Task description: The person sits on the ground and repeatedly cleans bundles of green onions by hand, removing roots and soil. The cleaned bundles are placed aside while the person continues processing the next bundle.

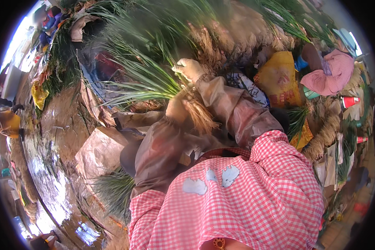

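My left hand [176, 107], in a pale glove, grips a bunch of long green plants that look like green onions [156, 89] near their bases. The leaves fan out to the left, and pale brown roots [201, 115] hang below that hand. Just above and to the right, my right hand [190, 69], also in a pale glove, has its fingers curled on stalks at the upper side of the bunch. Its palm is hidden. Brownish see-through sleeve covers are on both forearms.
A large heap of similar plants [218, 40] with matted roots lies ahead. A yellow printed sack [279, 78] is at right, near a person in pink [331, 72]. Wet, muddy floor [57, 125] and a pale crumpled sack [100, 150] are at left, with another bunch [117, 190] below.
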Available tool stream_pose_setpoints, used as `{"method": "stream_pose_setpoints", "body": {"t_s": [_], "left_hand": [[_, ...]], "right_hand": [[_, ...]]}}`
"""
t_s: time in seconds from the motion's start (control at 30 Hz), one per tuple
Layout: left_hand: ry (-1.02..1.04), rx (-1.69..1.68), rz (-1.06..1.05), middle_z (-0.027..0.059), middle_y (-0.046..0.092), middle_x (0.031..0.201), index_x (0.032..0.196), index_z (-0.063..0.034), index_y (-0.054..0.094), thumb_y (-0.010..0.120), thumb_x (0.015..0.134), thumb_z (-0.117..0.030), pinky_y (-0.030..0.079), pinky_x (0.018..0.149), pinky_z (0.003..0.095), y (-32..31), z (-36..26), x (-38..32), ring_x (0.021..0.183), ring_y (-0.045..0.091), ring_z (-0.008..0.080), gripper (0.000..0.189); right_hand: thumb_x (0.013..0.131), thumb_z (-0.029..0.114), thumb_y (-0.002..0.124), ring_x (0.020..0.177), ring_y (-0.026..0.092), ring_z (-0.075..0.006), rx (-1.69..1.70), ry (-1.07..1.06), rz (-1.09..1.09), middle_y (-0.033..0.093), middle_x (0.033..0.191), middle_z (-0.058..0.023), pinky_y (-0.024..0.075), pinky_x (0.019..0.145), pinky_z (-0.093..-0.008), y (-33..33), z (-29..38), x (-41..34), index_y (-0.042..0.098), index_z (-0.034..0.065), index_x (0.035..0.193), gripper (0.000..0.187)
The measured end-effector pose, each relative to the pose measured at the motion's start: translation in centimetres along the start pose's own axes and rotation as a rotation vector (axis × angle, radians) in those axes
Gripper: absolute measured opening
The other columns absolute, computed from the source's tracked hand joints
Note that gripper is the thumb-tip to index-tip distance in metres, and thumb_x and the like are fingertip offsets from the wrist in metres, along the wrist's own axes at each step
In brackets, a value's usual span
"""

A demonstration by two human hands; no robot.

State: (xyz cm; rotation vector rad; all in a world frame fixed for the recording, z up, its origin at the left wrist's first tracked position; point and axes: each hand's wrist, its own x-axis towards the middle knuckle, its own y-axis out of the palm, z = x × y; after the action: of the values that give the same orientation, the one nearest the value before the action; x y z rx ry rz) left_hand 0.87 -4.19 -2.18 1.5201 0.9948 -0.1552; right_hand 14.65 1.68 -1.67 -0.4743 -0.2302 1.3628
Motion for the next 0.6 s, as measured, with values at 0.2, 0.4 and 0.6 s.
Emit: {"method": "stream_pose_setpoints", "body": {"t_s": [0.2,0.4,0.6], "left_hand": [[0.118,0.041,0.088,0.0037,0.051,0.062,0.082,-0.0005,0.057,0.054,0.083,-0.015,0.049,0.053,0.0255,-0.3,-0.4,-1.2,0.053,0.051,0.0154,0.015],[0.214,0.048,0.178,0.0122,0.061,0.080,0.098,0.0024,0.055,0.053,0.080,-0.006,0.051,0.060,0.0289,-0.4,-1.5,-3.0,0.070,0.060,0.0178,0.020],[0.161,-0.068,0.349,0.0093,0.060,0.078,0.088,-0.0031,0.056,0.055,0.085,-0.018,0.052,0.068,0.0349,-0.8,-2.2,-3.5,0.073,0.060,0.0227,0.016]], "right_hand": [[0.085,0.011,0.047,0.056,0.055,-0.0159,0.981,0.031,-0.128,0.061,0.075,-0.0119,0.0429,0.043,-0.0238,-4.3,-1.0,3.8,0.055,-0.0008,0.081,0.015],[0.085,0.018,0.055,0.063,0.056,-0.0133,0.189,0.231,-0.102,0.063,0.082,-0.0084,0.0444,0.051,-0.0212,-17.6,-6.7,1.8,0.059,0.0006,0.094,0.020],[0.077,0.058,0.049,0.104,0.052,-0.0308,-0.580,0.205,0.288,0.047,0.122,-0.0180,0.0403,0.088,-0.0420,-14.3,-6.4,-5.8,0.042,0.0065,0.126,0.071]]}}
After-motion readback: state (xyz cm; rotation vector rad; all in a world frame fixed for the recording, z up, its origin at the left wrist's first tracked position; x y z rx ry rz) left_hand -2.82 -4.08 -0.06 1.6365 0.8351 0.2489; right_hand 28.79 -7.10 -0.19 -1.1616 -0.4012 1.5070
